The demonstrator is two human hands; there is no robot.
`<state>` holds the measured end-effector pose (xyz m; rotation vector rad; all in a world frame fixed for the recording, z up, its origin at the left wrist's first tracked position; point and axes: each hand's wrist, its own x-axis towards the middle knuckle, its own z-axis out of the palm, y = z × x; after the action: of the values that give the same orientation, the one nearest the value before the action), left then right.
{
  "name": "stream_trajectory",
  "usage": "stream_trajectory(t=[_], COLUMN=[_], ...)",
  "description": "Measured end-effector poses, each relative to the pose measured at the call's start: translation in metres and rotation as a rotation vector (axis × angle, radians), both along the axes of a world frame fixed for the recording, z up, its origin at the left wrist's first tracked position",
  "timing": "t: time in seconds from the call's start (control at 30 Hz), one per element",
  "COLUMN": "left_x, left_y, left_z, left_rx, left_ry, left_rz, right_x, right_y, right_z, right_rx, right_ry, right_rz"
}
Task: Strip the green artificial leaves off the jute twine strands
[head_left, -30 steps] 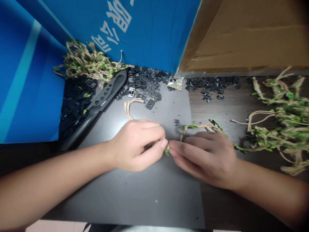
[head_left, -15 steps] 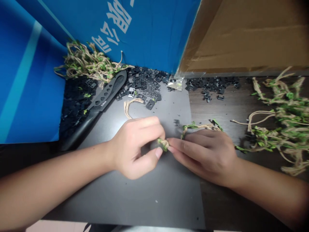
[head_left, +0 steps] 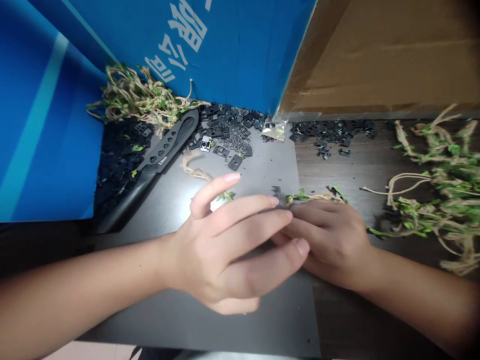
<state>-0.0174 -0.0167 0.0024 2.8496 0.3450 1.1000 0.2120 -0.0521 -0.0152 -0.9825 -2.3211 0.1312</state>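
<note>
My left hand [head_left: 232,245] hovers over the grey mat [head_left: 262,165] with its fingers stretched out and spread, covering the fingertips of my right hand [head_left: 333,240]. My right hand rests low on the mat, fingers pressed together on a length of leafy twine [head_left: 315,196] that runs out behind them to the right. A small green leaf bit [head_left: 226,196] shows just past my left index finger. A short bare piece of twine [head_left: 195,171] lies beyond it.
A black knife [head_left: 161,155] lies at the left beside a heap of small black plastic parts [head_left: 228,130] and a small plastic bag [head_left: 275,131]. Leafy twine piles sit at back left [head_left: 131,97] and right [head_left: 442,195]. A blue board [head_left: 232,45] and a cardboard box [head_left: 393,55] close the back.
My left hand has let go of its pinch, opened its fingers and moved right over the right hand's fingertips. The right hand has stayed in place.
</note>
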Motion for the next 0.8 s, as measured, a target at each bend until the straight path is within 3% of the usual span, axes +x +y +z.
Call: stream_trajectory(t=[0.13,0.23,0.3,0.8], left_x=[0.002,0.002,0.001,-0.001], left_y=[0.006,0.01,0.011,0.012], left_z=[-0.004,-0.005,-0.005,0.0], left_rx=[-0.338,-0.565,-0.635,-0.523], left_ry=[0.029,0.02,0.073,0.205], left_rz=[-0.13,-0.107,-0.077,0.125], right_x=[-0.001,-0.002,-0.002,-0.007], right_y=[0.0,0.0,0.0,-0.001], right_z=[-0.001,-0.001,-0.001,0.01], right_rx=[-0.014,-0.014,-0.014,-0.056], right_ry=[0.023,0.022,0.025,-0.047], right_rz=[0.039,0.044,0.037,-0.072])
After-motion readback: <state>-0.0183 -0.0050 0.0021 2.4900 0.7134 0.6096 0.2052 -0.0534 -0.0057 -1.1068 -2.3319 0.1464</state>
